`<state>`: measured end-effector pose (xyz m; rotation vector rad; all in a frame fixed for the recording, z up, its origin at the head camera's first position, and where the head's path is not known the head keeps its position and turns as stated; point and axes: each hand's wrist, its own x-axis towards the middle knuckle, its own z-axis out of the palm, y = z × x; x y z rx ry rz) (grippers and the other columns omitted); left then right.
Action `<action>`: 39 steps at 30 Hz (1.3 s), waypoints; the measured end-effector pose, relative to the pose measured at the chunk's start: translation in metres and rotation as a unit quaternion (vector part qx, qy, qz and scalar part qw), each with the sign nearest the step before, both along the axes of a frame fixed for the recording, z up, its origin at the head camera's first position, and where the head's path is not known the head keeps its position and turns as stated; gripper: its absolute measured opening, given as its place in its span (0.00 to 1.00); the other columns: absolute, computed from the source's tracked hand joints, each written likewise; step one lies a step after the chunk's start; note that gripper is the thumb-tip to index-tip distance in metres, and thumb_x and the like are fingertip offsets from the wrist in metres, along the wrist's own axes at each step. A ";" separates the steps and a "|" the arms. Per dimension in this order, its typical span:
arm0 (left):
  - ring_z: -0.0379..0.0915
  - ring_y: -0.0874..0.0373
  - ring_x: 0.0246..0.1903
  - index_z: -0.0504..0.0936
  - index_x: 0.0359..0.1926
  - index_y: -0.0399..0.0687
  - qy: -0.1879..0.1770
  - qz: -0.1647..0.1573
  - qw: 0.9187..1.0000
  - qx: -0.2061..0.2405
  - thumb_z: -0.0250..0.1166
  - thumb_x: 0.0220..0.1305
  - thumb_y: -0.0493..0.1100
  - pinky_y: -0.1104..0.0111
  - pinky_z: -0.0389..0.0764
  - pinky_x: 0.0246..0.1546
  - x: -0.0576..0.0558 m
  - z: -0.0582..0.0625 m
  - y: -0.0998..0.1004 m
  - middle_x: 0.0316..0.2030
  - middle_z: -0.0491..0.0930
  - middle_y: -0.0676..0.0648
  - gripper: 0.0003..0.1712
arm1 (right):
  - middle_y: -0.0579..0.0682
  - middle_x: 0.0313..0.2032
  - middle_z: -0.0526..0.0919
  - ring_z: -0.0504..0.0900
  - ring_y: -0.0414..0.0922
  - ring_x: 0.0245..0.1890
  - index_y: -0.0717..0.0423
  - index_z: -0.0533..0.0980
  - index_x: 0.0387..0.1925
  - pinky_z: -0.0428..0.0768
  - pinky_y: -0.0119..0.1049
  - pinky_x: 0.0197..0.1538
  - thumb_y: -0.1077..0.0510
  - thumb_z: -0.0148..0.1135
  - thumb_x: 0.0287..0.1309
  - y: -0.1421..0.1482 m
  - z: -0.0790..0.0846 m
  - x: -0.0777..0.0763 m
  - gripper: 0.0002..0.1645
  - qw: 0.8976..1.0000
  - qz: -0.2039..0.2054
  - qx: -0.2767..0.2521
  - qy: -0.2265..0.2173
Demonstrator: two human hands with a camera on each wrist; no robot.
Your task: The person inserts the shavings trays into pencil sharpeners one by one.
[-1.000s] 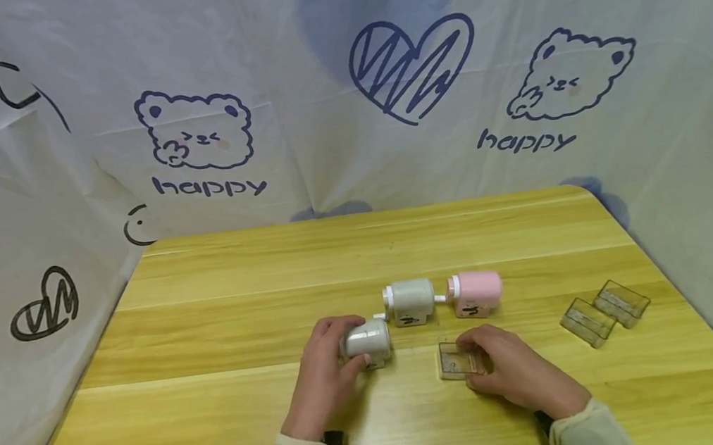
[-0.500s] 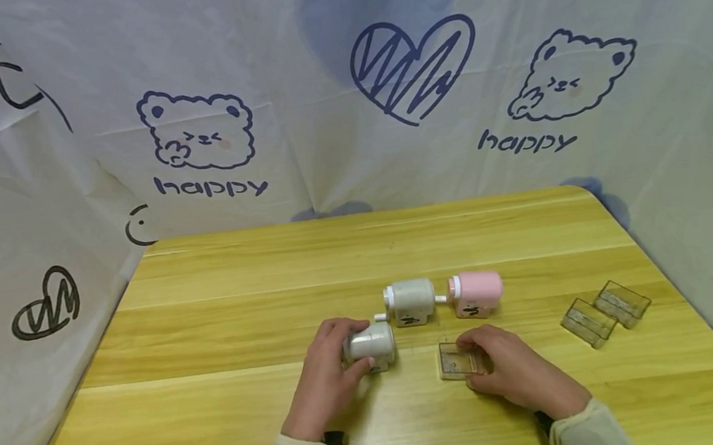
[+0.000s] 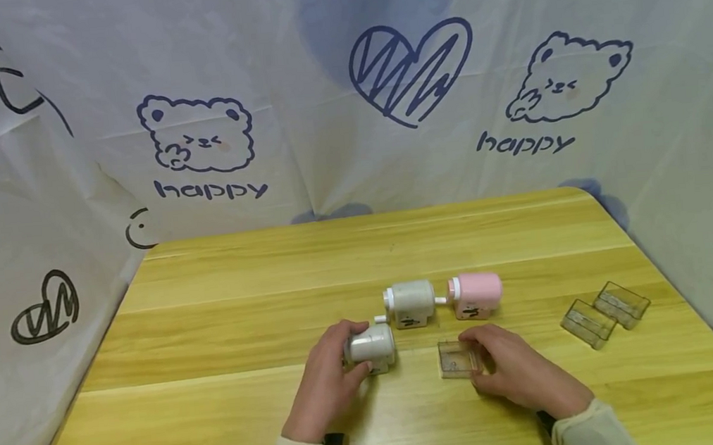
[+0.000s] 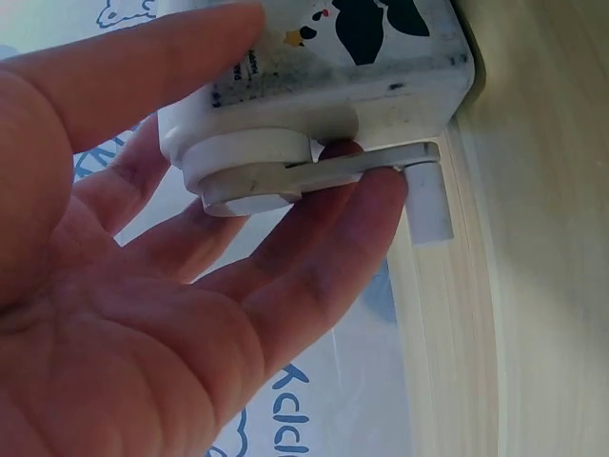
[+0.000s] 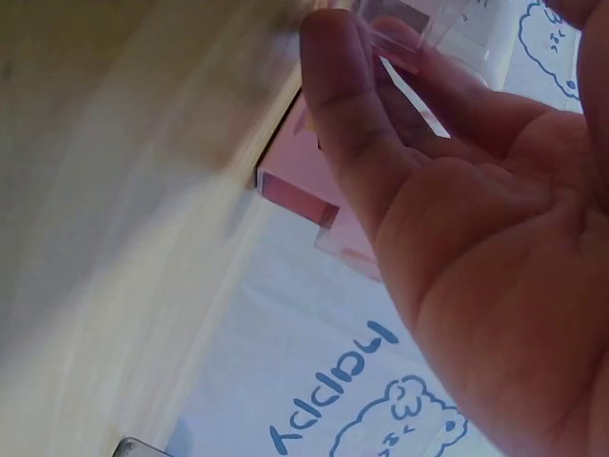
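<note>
My left hand (image 3: 322, 384) grips a white-grey crank pencil sharpener (image 3: 375, 347) at the front middle of the table, thumb on its near side. In the left wrist view its crank handle (image 4: 362, 169) lies against the fingers, and a dark leaf print shows on the body (image 4: 419, 95). To the right, my right hand (image 3: 522, 372) pinches a small clear shavings drawer (image 3: 454, 361) between thumb and fingers, close over the wood. Only a corner of this drawer (image 5: 411, 24) shows at the top of the right wrist view.
Behind the hands stand a grey sharpener (image 3: 413, 302) and a pink sharpener (image 3: 479, 293), cranks pointing left. Two more clear drawers (image 3: 588, 322) lie side by side at the right of the wooden table (image 3: 221, 277). A printed cloth (image 3: 302, 114) hangs around the table.
My left hand and the sharpener have shifted slightly right and nearer. The right hand has barely moved and keeps the drawer in about the same place.
</note>
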<state>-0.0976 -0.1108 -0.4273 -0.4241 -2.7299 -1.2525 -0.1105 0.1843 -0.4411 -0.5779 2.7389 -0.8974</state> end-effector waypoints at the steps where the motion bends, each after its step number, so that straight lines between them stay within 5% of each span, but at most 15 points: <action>1: 0.71 0.55 0.45 0.75 0.53 0.49 0.000 -0.002 1.000 0.000 0.70 0.51 0.34 0.60 0.74 0.44 0.000 0.000 0.000 0.50 0.77 0.49 0.26 | 0.45 0.42 0.75 0.71 0.41 0.38 0.60 0.72 0.55 0.74 0.37 0.41 0.58 0.69 0.47 0.000 -0.001 0.000 0.31 1.000 0.002 -0.007 0.002; 18: 0.72 0.55 0.46 0.75 0.52 0.51 -0.009 -0.002 1.000 0.003 0.69 0.53 0.34 0.60 0.75 0.45 0.000 0.000 -0.001 0.51 0.77 0.49 0.25 | 0.43 0.33 0.74 0.72 0.40 0.33 0.63 0.71 0.55 0.75 0.34 0.38 0.57 0.71 0.47 -0.019 -0.008 -0.004 0.33 0.997 -0.010 -0.071 0.023; 39: 0.72 0.55 0.45 0.76 0.52 0.53 -0.028 0.002 1.000 -0.001 0.70 0.53 0.35 0.60 0.75 0.45 -0.001 0.001 -0.001 0.50 0.78 0.48 0.25 | 0.43 0.34 0.74 0.73 0.41 0.34 0.63 0.72 0.54 0.76 0.35 0.39 0.56 0.71 0.48 -0.039 -0.007 -0.008 0.31 0.996 0.030 -0.079 0.015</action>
